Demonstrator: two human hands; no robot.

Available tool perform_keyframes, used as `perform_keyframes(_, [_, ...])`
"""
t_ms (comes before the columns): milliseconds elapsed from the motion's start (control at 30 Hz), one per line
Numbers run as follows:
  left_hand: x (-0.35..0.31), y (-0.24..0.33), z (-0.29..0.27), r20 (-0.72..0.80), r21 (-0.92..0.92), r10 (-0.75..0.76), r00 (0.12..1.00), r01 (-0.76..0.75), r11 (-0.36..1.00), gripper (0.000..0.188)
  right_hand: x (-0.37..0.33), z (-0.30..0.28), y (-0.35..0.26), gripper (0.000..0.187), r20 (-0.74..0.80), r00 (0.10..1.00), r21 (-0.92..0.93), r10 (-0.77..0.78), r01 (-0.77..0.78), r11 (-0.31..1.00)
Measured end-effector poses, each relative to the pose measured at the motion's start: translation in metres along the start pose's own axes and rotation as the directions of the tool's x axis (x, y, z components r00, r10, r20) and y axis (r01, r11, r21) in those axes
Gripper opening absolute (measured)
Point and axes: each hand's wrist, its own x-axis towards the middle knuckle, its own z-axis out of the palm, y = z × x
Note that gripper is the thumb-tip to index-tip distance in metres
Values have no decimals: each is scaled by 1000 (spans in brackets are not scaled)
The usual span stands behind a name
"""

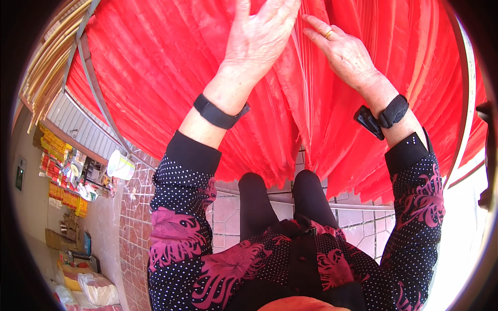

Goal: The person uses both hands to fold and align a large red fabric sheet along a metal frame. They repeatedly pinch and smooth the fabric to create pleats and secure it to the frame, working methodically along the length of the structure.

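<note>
Many thin red sheets (171, 67), hanging close together in folds, fill the space before me; whether they are paper, film or cloth I cannot tell. My left hand (262, 33) lies flat against them at the top, fingers stretched out and partly cut off by the picture's edge. Just to its right, my right hand (350, 57) rests on the sheets, with two fingers extended toward the left hand and the others partly hidden. Between the hands, pale sheet edges (306, 78) run downward to a narrow gap.
A curved metal bar (93, 78) borders the sheets at left, a pale one (469, 93) at right. Thin wooden sticks (46, 57) sit at upper left. A white bucket (121, 166) stands on the tiled floor (136, 223), near shelves of coloured packages (54, 145). A low rail (358, 207) crosses before my knees.
</note>
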Motion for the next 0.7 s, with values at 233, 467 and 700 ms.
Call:
perform_keyframes(233, [-2, -5, 18, 364, 58, 50, 930, -77, 995, 52, -4, -5, 1, 38, 65, 998, -105, 23, -16, 994])
perform_keyframes(467, [-5, -15, 19, 328, -10, 67, 942, -67, 998, 49, -2, -12, -2, 37, 48, 999, -156, -23, 31, 987])
perform_keyframes(700, [8, -6, 22, 162, -70, 59, 985, -48, 996, 36, 21, -36, -24, 33, 58, 998, -74, -34, 38, 997])
